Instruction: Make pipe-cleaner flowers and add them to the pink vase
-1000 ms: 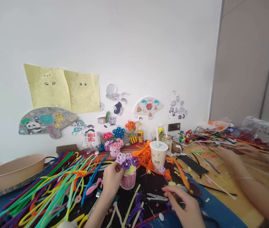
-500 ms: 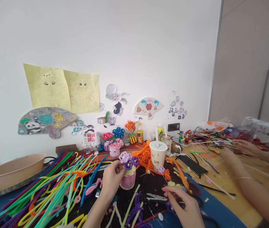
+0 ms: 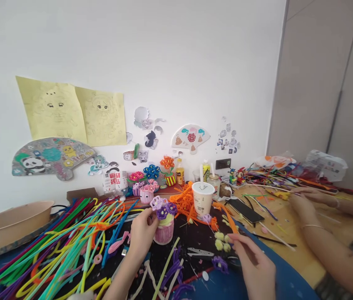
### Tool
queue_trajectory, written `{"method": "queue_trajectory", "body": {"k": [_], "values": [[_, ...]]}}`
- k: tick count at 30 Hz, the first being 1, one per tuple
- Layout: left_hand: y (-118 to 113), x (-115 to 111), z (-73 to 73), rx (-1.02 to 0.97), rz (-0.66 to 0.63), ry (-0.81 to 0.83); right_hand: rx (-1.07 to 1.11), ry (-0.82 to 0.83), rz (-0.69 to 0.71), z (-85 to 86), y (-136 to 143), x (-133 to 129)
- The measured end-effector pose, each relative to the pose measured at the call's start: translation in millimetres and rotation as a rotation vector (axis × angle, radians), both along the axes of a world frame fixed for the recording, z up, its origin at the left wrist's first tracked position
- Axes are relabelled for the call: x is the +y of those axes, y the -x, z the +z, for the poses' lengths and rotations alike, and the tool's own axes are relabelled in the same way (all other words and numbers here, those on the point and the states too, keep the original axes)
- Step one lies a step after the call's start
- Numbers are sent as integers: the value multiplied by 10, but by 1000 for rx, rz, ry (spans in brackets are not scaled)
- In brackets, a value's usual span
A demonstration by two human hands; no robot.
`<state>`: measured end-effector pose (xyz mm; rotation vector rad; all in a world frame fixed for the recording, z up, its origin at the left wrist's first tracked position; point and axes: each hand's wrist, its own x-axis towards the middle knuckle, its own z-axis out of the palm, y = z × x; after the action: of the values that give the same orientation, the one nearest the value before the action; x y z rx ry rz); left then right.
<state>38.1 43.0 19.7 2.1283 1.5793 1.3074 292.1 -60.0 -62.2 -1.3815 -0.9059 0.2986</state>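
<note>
A small pink-striped pot (image 3: 164,231) with a pale yellow top stands on the black mat. Lilac and purple pipe-cleaner flowers (image 3: 162,211) rise from it. My left hand (image 3: 143,229) is at their left side, thumb and fingers pinched on the lilac flower. To the right, my right hand (image 3: 253,260) has thumb and fingertips together beside a cluster of pale yellow balls (image 3: 222,241); what lies between the fingertips is too small to make out. A purple flower (image 3: 220,265) and pliers (image 3: 200,252) lie between my hands.
Colourful pipe cleaners (image 3: 70,246) cover the left side. A white cup (image 3: 202,199) with a straw stands behind an orange pile's right edge. A phone (image 3: 245,210) lies to the right. Another person's hands (image 3: 304,202) are at the far right, near a yellow item (image 3: 278,193).
My right hand has moved right and slightly up, uncovering the purple flower; the yellow balls now show beside it. The view has shifted a little. The other person's hands now have a yellow item beside them.
</note>
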Motion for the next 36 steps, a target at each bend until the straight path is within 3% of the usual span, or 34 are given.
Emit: {"method": "queue_trajectory", "body": {"k": [2, 8, 13, 18, 21, 25, 29, 32, 36], "values": [[-2, -18, 22, -4, -2, 5, -71, 28, 6, 82, -27, -43], [24, -63, 81, -24, -4, 44, -625, 273, 344, 315, -73, -130], [96, -29, 52, -98, 90, 43, -732, 345, 353, 360, -35, -104], [169, -108, 144, -204, 201, -122, -394, 205, 282, 589, -55, -39], [217, -239, 272, -246, 187, -339, -48, 101, 394, 829, 18, 18], [239, -417, 381, -164, -32, -556, 177, 44, 551, 1065, 271, 111], [140, -555, 387, 139, -342, -623, 261, 19, 721, 1190, 542, 182], [42, -618, 375, 317, -382, -600, 288, 9, 810, 1293, 674, 200], [-18, -612, 343, 371, -403, -529, 273, -2, 873, 1447, 766, 197]]}}
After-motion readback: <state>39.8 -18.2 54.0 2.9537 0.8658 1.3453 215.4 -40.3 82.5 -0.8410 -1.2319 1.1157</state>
